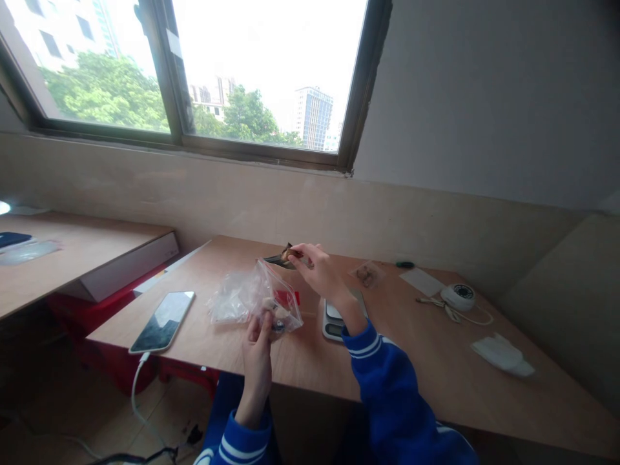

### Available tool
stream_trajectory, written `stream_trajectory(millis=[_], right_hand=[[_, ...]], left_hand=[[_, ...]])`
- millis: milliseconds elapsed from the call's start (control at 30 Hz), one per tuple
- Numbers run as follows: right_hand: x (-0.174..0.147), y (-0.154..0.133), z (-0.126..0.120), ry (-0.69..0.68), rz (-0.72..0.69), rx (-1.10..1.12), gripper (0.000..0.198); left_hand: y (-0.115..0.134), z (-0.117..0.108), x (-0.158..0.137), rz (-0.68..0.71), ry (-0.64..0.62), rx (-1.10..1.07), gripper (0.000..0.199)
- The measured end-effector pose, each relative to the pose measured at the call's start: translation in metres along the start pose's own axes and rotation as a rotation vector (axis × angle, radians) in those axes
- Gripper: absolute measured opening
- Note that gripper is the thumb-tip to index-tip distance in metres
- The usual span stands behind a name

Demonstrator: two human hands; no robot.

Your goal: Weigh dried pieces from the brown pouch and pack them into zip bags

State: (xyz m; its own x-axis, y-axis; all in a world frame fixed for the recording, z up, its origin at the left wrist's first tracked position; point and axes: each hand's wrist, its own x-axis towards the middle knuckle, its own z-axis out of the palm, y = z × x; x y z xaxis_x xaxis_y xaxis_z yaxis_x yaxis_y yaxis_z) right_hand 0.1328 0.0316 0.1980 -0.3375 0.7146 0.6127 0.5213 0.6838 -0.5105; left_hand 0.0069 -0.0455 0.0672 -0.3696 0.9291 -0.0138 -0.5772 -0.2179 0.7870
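Note:
My left hand is closed on the lower edge of a clear zip-lock bag, pinched between thumb and fingers. Small pale and dark pieces lie inside the bag; they are too small to name. Above the bag's mouth, my right hand pinches a small brown object whose kind I cannot make out. A dark and gold packet lies just behind those fingertips; whether they touch it is unclear. Under my right wrist, partly hidden, sits a small digital scale. Crumpled clear plastic bags lie left of the zip-lock bag.
A phone with a white cable lies on the wooden table at left. To the right are a small clear bag, a white paper, a white dome camera with its cable, and a white plastic bag.

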Motion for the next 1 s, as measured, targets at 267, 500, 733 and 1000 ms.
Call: stream_trajectory(millis=[267,500,733,1000], right_hand=[[0.002,-0.001,0.011,-0.217,-0.042,-0.296,0.039],[0.004,0.004,0.011,-0.284,0.064,-0.284,0.055],[0.017,0.01,0.005,-0.39,0.133,-0.244,0.06],[0.019,-0.003,0.007,-0.352,0.057,-0.197,0.042]], left_hand=[[0.0,-0.002,0.0,-0.009,-0.015,0.029,0.036],[0.0,0.001,0.0,-0.026,-0.005,0.045,0.043],[0.001,0.001,-0.001,-0.049,-0.008,0.034,0.044],[-0.001,-0.001,0.001,-0.046,0.005,0.026,0.045]])
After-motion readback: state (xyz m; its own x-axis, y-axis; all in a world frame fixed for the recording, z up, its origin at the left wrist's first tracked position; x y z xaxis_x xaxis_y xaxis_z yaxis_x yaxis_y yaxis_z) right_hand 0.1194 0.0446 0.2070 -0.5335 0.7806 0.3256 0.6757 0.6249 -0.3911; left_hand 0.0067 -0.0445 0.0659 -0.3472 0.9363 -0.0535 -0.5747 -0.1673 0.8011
